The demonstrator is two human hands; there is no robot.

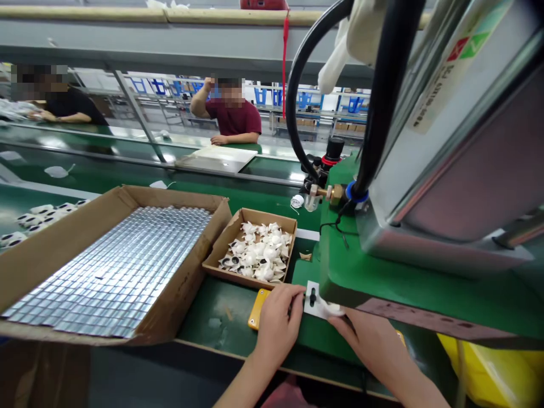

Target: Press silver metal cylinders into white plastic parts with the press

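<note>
My right hand [374, 340] pinches a small white plastic part [331, 309] between thumb and fingers, at the lower edge of a green press machine [382, 272]. The part lies against a light metal plate [311, 300] with a dark slot and screw. To the left of that plate my left hand [278, 320] is closed, with thumb and forefinger near the plate's edge. Whatever it may hold is hidden. A yellow switch box [256, 309] sits just beside my left hand, partly covered by it.
Left of my hands stand a small cardboard tray [216, 260] of white plastic parts and a larger cardboard box [170, 317] of shiny metal cylinders. A black hose [293, 102] curves above the press. Across the green bench sit two people [236, 122]. Yellow plastic [497, 374] lies lower right.
</note>
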